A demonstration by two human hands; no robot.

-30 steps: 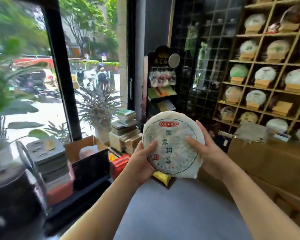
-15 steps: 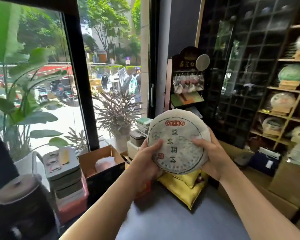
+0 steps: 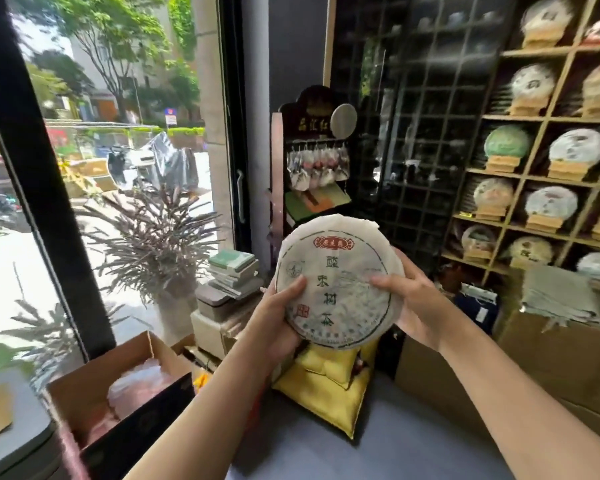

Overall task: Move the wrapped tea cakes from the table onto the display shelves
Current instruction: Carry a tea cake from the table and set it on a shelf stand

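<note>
Tea cake (image 3: 338, 282): round, wrapped in white paper printed with a red cartouche and dark characters. It is being held upright in mid-air, face toward the camera, in front of the window corner and left of the shelves (image 3: 534, 116).

Left hand (image 3: 278, 327): gripping the cake's lower left edge, thumb lying across the printed face, remaining fingers hidden behind the wrapper.

Right hand (image 3: 416, 306): gripping the right edge, thumb pressing on the face, fingers curling around the back.

Shelves: wooden compartments at right, each one showing a wrapped cake standing on a small wooden stand; one cake is wrapped in green (image 3: 507, 142).

Yellow cushion (image 3: 329, 386): lying on the grey bench (image 3: 378, 455) directly below the held cake.

Open carton (image 3: 118, 386): sitting at lower left, by the window, with pale wrapping inside.

Potted plant (image 3: 153, 244): standing at the window, beside a stack of boxes (image 3: 229, 282).

Brown cartons (image 3: 551, 358): standing below the shelves, at right.
</note>
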